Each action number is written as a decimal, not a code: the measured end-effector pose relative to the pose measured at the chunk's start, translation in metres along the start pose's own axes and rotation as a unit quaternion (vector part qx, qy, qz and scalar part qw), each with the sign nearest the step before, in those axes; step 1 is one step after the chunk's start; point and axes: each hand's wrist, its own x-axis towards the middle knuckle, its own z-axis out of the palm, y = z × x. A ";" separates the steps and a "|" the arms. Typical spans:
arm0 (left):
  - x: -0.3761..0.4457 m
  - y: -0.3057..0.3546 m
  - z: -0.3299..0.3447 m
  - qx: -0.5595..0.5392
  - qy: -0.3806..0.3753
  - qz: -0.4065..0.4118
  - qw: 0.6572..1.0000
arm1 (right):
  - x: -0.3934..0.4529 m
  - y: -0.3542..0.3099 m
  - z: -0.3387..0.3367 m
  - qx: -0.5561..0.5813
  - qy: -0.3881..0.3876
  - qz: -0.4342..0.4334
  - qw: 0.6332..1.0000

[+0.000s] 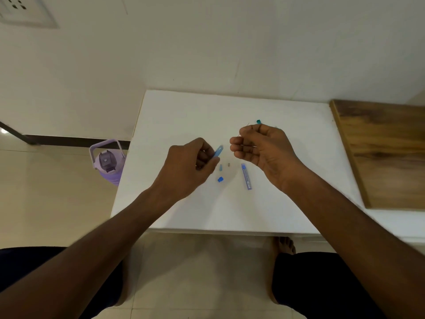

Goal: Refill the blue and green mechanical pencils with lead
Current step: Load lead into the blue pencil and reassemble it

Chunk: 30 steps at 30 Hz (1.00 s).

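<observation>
My left hand (193,164) grips the blue mechanical pencil (218,151), whose upper end sticks out past my fingers over the white table (184,111). My right hand (259,146) is beside it, fingers curled, pinching thin leads (244,128) that poke out above the knuckles. The green pencil's end (259,121) shows just behind my right hand; the rest of it is hidden. Between my hands lie a blue cap (220,179), a pale blue piece (221,167) and a tiny grey piece (228,164). The blue lead case (246,176) lies below my right hand.
A wooden board (386,153) lies at the table's right side. A purple water bottle (108,164) stands on the tiled floor left of the table. A wall runs behind the table. My knees and a bare foot (285,245) are below the front edge.
</observation>
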 end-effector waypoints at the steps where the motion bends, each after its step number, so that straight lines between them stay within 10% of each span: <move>1: 0.000 0.003 -0.001 -0.019 0.010 0.014 1.000 | -0.001 -0.001 0.001 -0.011 0.006 -0.014 1.000; 30: 0.001 0.009 0.000 -0.027 0.031 0.040 0.998 | -0.007 0.003 0.008 -0.045 0.019 -0.074 0.996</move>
